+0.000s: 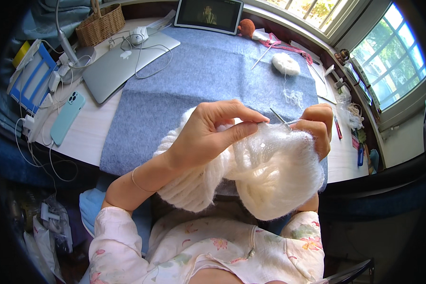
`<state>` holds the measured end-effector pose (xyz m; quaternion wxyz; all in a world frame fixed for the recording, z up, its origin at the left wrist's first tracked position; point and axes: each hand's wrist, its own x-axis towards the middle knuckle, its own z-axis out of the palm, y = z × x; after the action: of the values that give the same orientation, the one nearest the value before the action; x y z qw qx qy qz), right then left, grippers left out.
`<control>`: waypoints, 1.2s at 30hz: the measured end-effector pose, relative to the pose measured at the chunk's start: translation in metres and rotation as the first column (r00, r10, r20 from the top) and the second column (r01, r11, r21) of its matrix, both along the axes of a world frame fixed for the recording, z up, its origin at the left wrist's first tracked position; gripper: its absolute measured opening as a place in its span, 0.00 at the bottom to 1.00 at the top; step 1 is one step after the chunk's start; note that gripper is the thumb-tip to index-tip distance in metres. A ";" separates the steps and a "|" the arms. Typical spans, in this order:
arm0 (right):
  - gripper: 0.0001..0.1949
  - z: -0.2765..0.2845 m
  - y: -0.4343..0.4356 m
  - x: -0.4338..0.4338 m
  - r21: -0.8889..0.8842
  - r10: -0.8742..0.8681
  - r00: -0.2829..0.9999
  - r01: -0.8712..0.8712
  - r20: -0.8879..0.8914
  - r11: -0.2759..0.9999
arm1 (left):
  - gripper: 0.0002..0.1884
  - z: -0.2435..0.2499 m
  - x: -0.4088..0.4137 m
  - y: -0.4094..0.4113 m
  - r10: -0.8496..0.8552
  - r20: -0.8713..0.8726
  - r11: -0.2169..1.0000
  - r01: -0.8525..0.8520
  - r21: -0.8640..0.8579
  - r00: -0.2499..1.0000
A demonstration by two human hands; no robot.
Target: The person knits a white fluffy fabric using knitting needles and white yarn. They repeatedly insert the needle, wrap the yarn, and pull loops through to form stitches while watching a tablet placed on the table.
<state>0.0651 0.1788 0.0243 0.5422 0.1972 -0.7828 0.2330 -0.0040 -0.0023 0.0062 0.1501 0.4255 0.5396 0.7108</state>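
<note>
Between my hands hangs a fluffy white knitted piece (277,174), its ribbed part (188,191) draped at the left behind my left forearm. My left hand (220,127) pinches the upper edge of the knitting between thumb and index finger. My right hand (316,127) has its fingers curled around the work at the right edge. A metal knitting needle (278,116) pokes up from the stitches between the two hands. Loose white yarn (294,98) lies on the cloth just beyond, leading up to a white yarn ball (286,64).
A blue-grey cloth (198,71) covers the desk's middle. On the left lie a laptop (127,60), a teal-cased phone (68,117) and cables. A tablet (208,16) stands at the back. Another needle (262,56) and a pink tape (294,48) rest near the window.
</note>
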 end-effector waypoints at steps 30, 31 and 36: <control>0.14 0.002 0.004 0.003 0.029 0.067 0.997 -0.066 -0.045 0.997 | 0.06 0.009 0.000 -0.004 0.088 -0.163 0.995 -0.094 -0.032 0.983; 0.14 0.002 0.003 0.004 0.030 0.065 0.997 -0.064 -0.038 0.998 | 0.06 0.009 0.001 -0.004 0.063 -0.064 0.998 -0.064 -0.019 0.996; 0.15 -0.001 0.003 0.001 0.081 0.110 0.994 -0.109 -0.012 0.991 | 0.07 0.015 0.000 -0.006 -0.051 0.249 0.998 0.040 0.049 0.967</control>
<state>0.0665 0.1817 0.0235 0.5268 0.2634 -0.7750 0.2291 -0.0036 -0.0085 0.0210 0.2241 0.3479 0.4909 0.7667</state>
